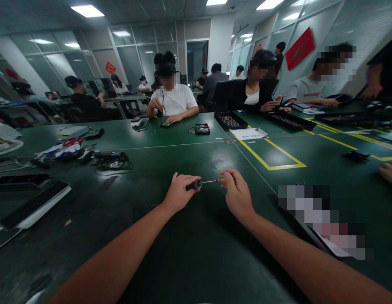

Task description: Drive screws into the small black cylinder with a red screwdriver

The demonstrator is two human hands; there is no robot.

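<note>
Left hand: thumb and fingertips pinched on a small dark round part, ringed end facing the camera. Right hand: fingers curled tight on the handle of a thin screwdriver, shaft pointing left at the part (tip contact too small to tell). Both over the green table. Outward: black cables left; yellow tape right; farther back, black tray, person in white seated opposite.
</note>
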